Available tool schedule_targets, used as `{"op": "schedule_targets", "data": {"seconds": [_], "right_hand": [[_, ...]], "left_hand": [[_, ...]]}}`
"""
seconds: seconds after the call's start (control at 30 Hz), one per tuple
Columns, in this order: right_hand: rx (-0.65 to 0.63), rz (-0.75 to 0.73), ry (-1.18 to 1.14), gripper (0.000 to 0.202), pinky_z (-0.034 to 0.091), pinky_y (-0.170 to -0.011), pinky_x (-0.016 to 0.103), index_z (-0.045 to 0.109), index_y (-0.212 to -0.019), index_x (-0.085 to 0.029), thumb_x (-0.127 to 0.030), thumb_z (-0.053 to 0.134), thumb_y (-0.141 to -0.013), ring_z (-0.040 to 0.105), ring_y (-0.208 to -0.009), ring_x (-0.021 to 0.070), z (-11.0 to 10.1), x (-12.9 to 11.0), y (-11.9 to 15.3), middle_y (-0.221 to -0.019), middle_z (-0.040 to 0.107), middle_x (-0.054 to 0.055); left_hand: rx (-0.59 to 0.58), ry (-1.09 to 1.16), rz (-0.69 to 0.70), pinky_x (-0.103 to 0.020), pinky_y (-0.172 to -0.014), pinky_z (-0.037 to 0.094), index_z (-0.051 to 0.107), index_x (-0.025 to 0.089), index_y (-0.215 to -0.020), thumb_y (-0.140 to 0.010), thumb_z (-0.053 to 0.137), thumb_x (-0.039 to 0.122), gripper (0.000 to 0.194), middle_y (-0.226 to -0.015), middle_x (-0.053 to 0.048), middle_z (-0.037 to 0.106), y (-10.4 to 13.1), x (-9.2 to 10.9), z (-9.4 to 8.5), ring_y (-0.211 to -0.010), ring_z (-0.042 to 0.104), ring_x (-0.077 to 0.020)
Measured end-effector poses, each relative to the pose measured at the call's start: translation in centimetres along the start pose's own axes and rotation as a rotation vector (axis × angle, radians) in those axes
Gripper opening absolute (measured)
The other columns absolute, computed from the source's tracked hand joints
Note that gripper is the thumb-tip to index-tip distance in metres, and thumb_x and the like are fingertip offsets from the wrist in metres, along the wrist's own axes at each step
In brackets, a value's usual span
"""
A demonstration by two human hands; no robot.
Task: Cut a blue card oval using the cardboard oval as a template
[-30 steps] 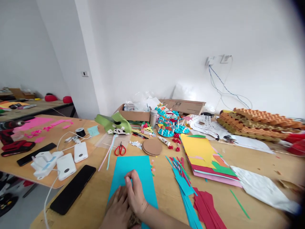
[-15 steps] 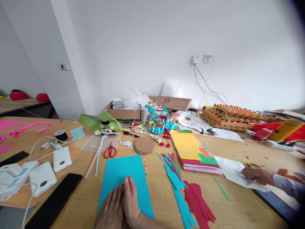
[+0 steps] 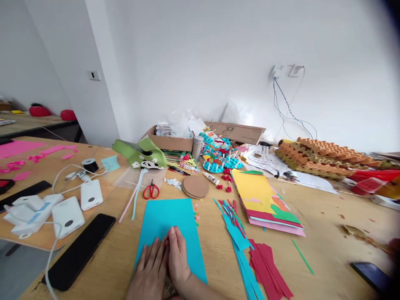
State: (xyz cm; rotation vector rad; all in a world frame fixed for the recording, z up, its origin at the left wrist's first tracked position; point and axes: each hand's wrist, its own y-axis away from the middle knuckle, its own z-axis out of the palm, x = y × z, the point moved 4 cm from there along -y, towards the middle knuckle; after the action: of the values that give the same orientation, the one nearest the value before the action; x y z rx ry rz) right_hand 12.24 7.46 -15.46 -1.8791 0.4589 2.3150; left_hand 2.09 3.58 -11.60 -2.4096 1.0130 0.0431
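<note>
Teal paper sheet (image 3: 168, 225) lies flat on the table (image 3: 315, 233) before the person; left hand (image 3: 151, 273) and right hand (image 3: 177, 260) press it side by side, fingers flat, gripping nothing. No crease shows yet; red scissors (image 3: 151, 191) lie untouched

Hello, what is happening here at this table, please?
A person presses both hands flat, side by side, on a blue sheet lying on the wooden table; the left hand and right hand hold nothing. Red scissors and a cardboard disc lie just beyond the sheet. Cut strips and stacked coloured paper lie to the right.
</note>
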Motion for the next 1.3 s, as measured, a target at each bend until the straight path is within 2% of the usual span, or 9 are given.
{"op": "schedule_targets", "data": {"seconds": [0.1, 0.23, 0.33, 0.4, 0.5, 0.67, 0.87, 1.0, 1.3], "right_hand": [[0.079, 0.032, -0.002, 0.060, 0.045, -0.089, 0.032, 0.062, -0.111, -0.018, -0.067, 0.051, -0.079, 0.047, -0.120, 0.0266, -0.1, -0.8, 0.4, -0.117, 0.062, 0.010], [0.057, -0.078, 0.014, 0.050, 0.046, -0.077, 0.029, 0.061, -0.090, -0.020, -0.068, 0.053, -0.077, 0.053, -0.096, 0.0228, 0.2, -2.7, 1.1, -0.091, 0.062, 0.007], [-0.053, -0.092, 0.047, 0.049, 0.041, -0.063, 0.027, 0.048, -0.068, -0.021, -0.068, 0.048, -0.080, 0.043, -0.068, 0.0156, 0.5, -3.4, 1.3, -0.067, 0.045, 0.000], [-0.158, -0.085, 0.059, 0.051, 0.035, -0.056, 0.025, 0.037, -0.062, -0.022, -0.068, 0.043, -0.084, 0.032, -0.060, 0.0121, 0.7, -3.6, 1.4, -0.062, 0.032, -0.004], [-0.233, -0.104, 0.058, 0.052, 0.031, -0.054, 0.024, 0.033, -0.062, -0.021, -0.067, 0.041, -0.085, 0.026, -0.060, 0.0111, 0.8, -3.7, 1.4, -0.063, 0.028, -0.004], [-0.211, -0.079, 0.024, 0.055, 0.030, -0.053, 0.024, 0.031, -0.061, -0.022, -0.072, 0.039, -0.082, 0.025, -0.061, 0.0114, 0.8, -4.0, 1.4, -0.063, 0.027, -0.004], [-0.193, -0.100, 0.043, 0.054, 0.031, -0.051, 0.024, 0.033, -0.059, -0.021, -0.068, 0.042, -0.084, 0.026, -0.059, 0.0106, 0.7, -3.5, 1.1, -0.061, 0.029, -0.004], [-0.212, -0.137, 0.108, 0.053, 0.030, -0.051, 0.023, 0.036, -0.059, -0.020, -0.064, 0.038, -0.088, 0.028, -0.060, 0.0105, 0.6, -3.3, 1.3, -0.060, 0.032, -0.003], [-0.405, -0.133, 0.285, 0.051, 0.026, -0.052, 0.023, 0.035, -0.060, -0.020, -0.059, 0.034, -0.092, 0.028, -0.058, 0.0096, 1.1, -6.3, 0.6, -0.059, 0.032, -0.004]], "left_hand": [[0.011, 0.015, 0.009, -0.046, -0.107, 0.017, 0.008, 0.010, -0.150, -0.080, 0.041, 0.066, 0.095, -0.140, -0.015, 0.051, -0.1, 0.0, 0.0, -0.129, 0.043, -0.0335], [0.038, 0.029, 0.025, -0.046, -0.108, 0.016, 0.004, 0.009, -0.150, -0.079, 0.040, 0.069, 0.100, -0.136, -0.015, 0.055, -0.2, 0.1, -0.2, -0.127, 0.045, -0.0332], [0.039, 0.038, 0.012, -0.046, -0.107, 0.018, 0.004, 0.007, -0.150, -0.076, 0.040, 0.074, 0.106, -0.136, -0.017, 0.055, -0.1, 0.1, -0.3, -0.128, 0.044, -0.0342], [0.031, 0.041, -0.007, -0.046, -0.107, 0.019, 0.005, 0.008, -0.150, -0.075, 0.040, 0.076, 0.107, -0.137, -0.017, 0.053, -0.1, 0.1, -0.4, -0.128, 0.044, -0.0341], [0.053, 0.046, -0.001, -0.045, -0.107, 0.020, 0.005, 0.007, -0.150, -0.074, 0.040, 0.077, 0.109, -0.136, -0.017, 0.054, -0.1, 0.1, -0.4, -0.127, 0.045, -0.0341], [0.084, 0.034, 0.004, -0.042, -0.106, 0.023, 0.007, 0.001, -0.149, -0.071, 0.042, 0.079, 0.116, -0.133, -0.021, 0.056, 0.0, 0.0, -0.2, -0.126, 0.046, -0.0340], [0.075, 0.037, 0.017, -0.041, -0.107, 0.024, 0.010, 0.006, -0.150, -0.074, 0.042, 0.076, 0.108, -0.134, -0.018, 0.056, 0.0, 0.0, 0.0, -0.126, 0.046, -0.0320], [0.084, 0.058, 0.007, -0.041, -0.108, 0.023, 0.008, 0.004, -0.149, -0.073, 0.041, 0.077, 0.111, -0.133, -0.019, 0.057, -0.2, 0.1, -0.3, -0.126, 0.046, -0.0328], [0.116, 0.049, -0.008, -0.041, -0.104, 0.028, 0.006, 0.004, -0.149, -0.072, 0.041, 0.079, 0.114, -0.129, -0.020, 0.059, -0.4, 0.1, -0.6, -0.120, 0.051, -0.0333]]}}
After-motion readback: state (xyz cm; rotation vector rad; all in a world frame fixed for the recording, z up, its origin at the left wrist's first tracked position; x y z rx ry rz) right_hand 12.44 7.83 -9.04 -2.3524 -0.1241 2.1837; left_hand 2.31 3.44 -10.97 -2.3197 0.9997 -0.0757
